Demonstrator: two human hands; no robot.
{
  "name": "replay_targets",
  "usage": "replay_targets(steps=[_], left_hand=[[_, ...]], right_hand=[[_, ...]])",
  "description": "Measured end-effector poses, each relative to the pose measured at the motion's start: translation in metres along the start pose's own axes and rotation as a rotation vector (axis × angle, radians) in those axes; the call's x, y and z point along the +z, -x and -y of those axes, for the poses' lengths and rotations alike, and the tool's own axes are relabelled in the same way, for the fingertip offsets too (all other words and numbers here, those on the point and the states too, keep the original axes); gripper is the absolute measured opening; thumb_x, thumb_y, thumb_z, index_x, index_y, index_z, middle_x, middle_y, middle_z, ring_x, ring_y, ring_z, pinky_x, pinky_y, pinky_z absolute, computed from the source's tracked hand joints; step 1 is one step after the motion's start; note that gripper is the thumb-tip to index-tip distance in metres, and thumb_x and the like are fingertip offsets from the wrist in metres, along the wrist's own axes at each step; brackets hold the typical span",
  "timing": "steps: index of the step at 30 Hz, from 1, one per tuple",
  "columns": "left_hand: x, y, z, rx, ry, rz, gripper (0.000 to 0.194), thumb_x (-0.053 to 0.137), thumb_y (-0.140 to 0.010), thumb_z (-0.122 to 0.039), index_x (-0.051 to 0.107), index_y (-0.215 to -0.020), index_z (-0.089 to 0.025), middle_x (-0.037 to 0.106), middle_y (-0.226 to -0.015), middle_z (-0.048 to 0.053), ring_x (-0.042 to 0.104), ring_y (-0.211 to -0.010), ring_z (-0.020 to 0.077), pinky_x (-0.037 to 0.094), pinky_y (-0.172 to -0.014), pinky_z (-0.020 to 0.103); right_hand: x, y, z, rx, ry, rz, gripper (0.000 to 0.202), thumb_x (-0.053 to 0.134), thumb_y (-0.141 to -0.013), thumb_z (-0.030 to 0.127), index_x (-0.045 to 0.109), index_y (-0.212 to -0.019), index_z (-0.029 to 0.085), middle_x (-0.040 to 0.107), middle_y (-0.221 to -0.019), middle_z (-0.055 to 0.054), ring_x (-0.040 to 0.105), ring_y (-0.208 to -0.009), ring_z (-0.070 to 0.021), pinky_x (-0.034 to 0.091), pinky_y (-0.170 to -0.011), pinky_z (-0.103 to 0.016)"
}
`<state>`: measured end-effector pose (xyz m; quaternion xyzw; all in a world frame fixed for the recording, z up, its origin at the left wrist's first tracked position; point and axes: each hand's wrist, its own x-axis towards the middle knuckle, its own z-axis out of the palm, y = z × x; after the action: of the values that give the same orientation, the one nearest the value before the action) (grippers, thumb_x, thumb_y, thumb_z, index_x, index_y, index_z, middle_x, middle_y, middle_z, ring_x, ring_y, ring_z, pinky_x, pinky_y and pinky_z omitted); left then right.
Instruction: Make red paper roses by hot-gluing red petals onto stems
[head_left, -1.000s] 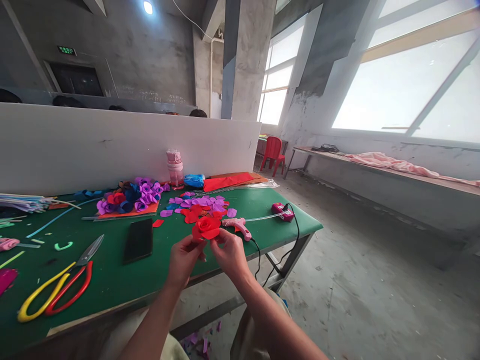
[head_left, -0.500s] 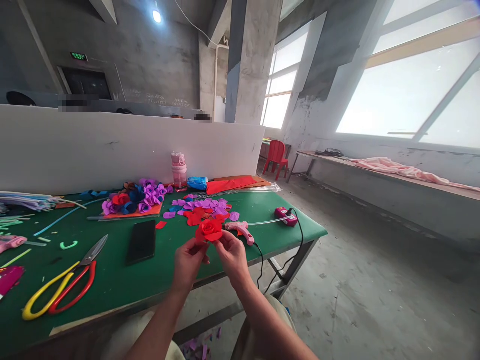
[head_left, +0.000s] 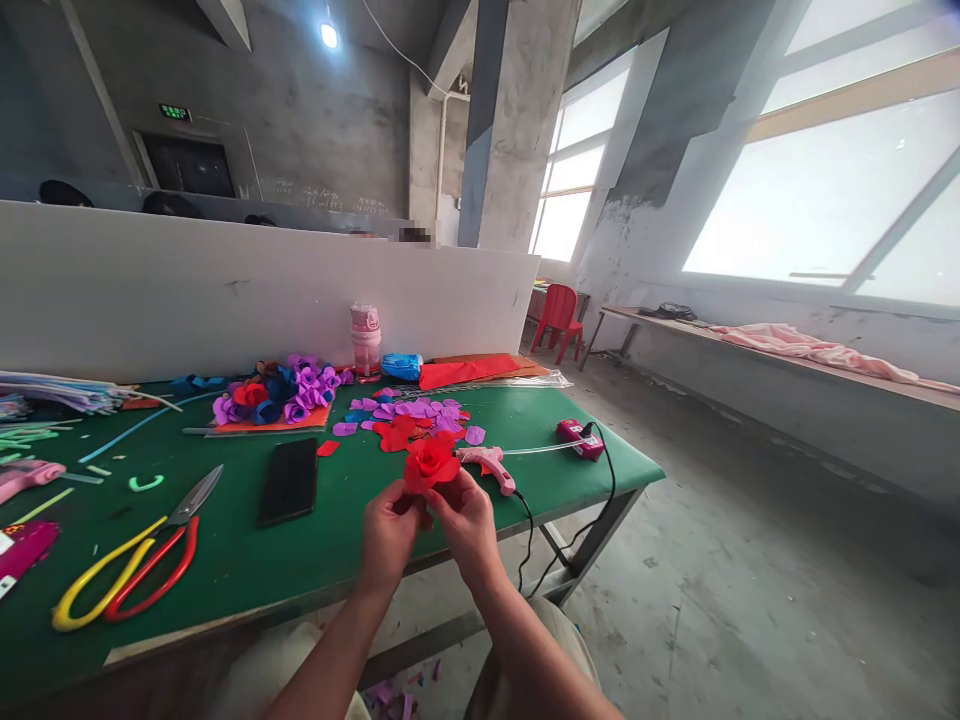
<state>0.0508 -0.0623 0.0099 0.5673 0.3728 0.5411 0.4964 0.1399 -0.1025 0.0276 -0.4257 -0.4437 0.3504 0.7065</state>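
A red paper rose (head_left: 431, 462) is held upright above the front part of the green table (head_left: 345, 555). My left hand (head_left: 391, 525) pinches its base from the left, fingers closed. From the right, my right hand (head_left: 463, 512) also closes on the base, thumb near the lower petals. Just beyond the rose lie loose red petals (head_left: 395, 433) and purple petals (head_left: 431, 410). A pink glue gun (head_left: 491, 466) rests right of the flower, with a clear glue stick (head_left: 536, 449) in its back end. My fingers hide the underside of the rose.
Yellow-and-red-handled scissors (head_left: 142, 560) and a black phone (head_left: 289, 482) lie to the left. Finished paper flowers (head_left: 281, 392), a pink bottle (head_left: 366, 340) and red paper (head_left: 469, 372) stand or lie at the back. A black cable (head_left: 611, 490) hangs from a magenta power box (head_left: 580, 438) past the table edge.
The camera view has shifted slightly, so most things sit further right. My hands have closed in around the rose's base, and its open face is tipped a little differently.
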Motion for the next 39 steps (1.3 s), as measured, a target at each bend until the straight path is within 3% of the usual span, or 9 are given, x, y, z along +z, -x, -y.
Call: replay_targets(steps=[6,11,16,20,23,32,39], left_hand=[[0.002,0.003,-0.010,-0.051,-0.023,0.065,0.015,0.064,-0.070,-0.031,0.061,-0.063,-0.019,0.053,-0.047,-0.004,0.048,-0.042,0.0113,0.038,-0.042,0.022],[-0.003,0.000,-0.014,-0.054,0.031,0.115,0.019,0.071,-0.065,-0.032,0.065,-0.077,-0.019,0.054,-0.051,-0.004,0.049,-0.046,0.0110,0.038,-0.047,0.022],[-0.006,-0.006,-0.012,-0.096,0.183,0.099,0.029,0.071,-0.066,-0.032,0.067,-0.091,-0.017,0.065,-0.069,0.001,0.056,-0.064,0.0135,0.043,-0.059,0.024],[-0.005,-0.009,-0.011,-0.195,0.297,0.169,0.023,0.073,-0.064,-0.032,0.071,-0.080,-0.016,0.070,-0.077,0.005,0.059,-0.070,0.0154,0.045,-0.066,0.027],[-0.003,-0.009,-0.012,-0.248,0.381,0.223,0.024,0.075,-0.062,-0.031,0.072,-0.080,-0.016,0.072,-0.080,0.006,0.063,-0.077,0.0187,0.048,-0.073,0.030],[0.001,-0.010,-0.012,-0.291,0.387,0.239,0.029,0.079,-0.059,-0.031,0.073,-0.083,-0.016,0.073,-0.083,0.007,0.065,-0.081,0.0206,0.049,-0.080,0.033],[0.003,-0.011,-0.011,-0.320,0.372,0.191,0.030,0.081,-0.055,-0.034,0.074,-0.078,-0.016,0.073,-0.077,0.007,0.064,-0.074,0.0189,0.050,-0.074,0.032]], right_hand=[[-0.004,-0.002,0.003,0.003,-0.021,0.008,0.024,0.064,-0.076,0.033,0.062,-0.095,0.019,0.071,-0.090,-0.005,0.065,-0.082,-0.0204,0.051,-0.073,-0.030],[-0.009,-0.004,0.005,-0.004,-0.016,-0.017,0.023,0.064,-0.076,0.035,0.063,-0.094,0.020,0.070,-0.093,-0.005,0.064,-0.087,-0.0207,0.050,-0.080,-0.033],[-0.010,-0.004,0.002,0.080,-0.084,-0.022,0.027,0.067,-0.074,0.034,0.063,-0.095,0.018,0.071,-0.090,-0.005,0.065,-0.083,-0.0200,0.051,-0.080,-0.033],[-0.007,-0.003,-0.002,0.154,-0.156,-0.007,0.030,0.067,-0.072,0.035,0.063,-0.096,0.017,0.072,-0.085,-0.005,0.067,-0.073,-0.0194,0.054,-0.074,-0.034],[-0.007,-0.004,-0.007,0.151,-0.101,-0.028,0.032,0.065,-0.073,0.038,0.063,-0.098,0.018,0.072,-0.084,-0.004,0.068,-0.070,-0.0196,0.056,-0.071,-0.034],[-0.011,-0.005,-0.021,0.058,0.231,-0.131,0.030,0.059,-0.077,0.034,0.066,-0.103,0.021,0.071,-0.068,-0.001,0.066,-0.061,-0.0187,0.055,-0.061,-0.031],[-0.012,-0.002,-0.013,0.051,0.300,-0.099,0.034,0.056,-0.077,0.025,0.060,-0.110,0.020,0.071,-0.070,0.000,0.067,-0.063,-0.0182,0.053,-0.064,-0.030]])
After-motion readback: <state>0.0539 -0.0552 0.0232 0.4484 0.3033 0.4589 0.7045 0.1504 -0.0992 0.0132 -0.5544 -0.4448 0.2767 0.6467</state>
